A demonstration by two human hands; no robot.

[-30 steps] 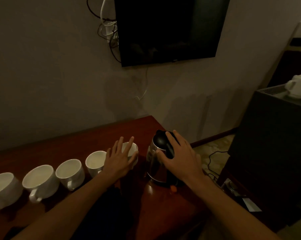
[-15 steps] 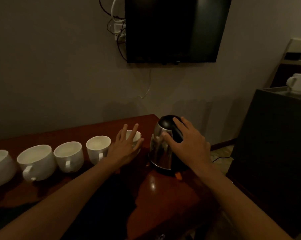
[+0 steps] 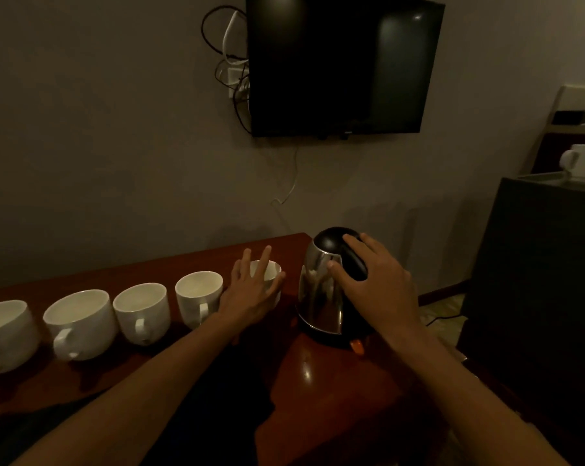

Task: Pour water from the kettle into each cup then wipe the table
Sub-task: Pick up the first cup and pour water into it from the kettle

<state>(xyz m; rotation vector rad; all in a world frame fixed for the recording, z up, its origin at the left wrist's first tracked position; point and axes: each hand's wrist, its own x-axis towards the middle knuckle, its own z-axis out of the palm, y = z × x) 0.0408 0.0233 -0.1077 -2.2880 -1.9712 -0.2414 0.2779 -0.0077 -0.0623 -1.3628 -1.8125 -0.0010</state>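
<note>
Five cups [image 3: 141,312] in row, one kettle [image 3: 318,290]

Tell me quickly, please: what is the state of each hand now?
Left hand: open, fingers spread at the rightmost cup.
Right hand: open, fingers laid over the kettle handle, not yet curled round it.

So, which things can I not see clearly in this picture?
Head view only.
Water level in the kettle: hidden by its closed lid.
Kettle handle: mostly under the right hand; grip unclear.
Cup nearest the kettle: partly behind the left hand.
Leftmost cup: cut by the left edge.
</note>
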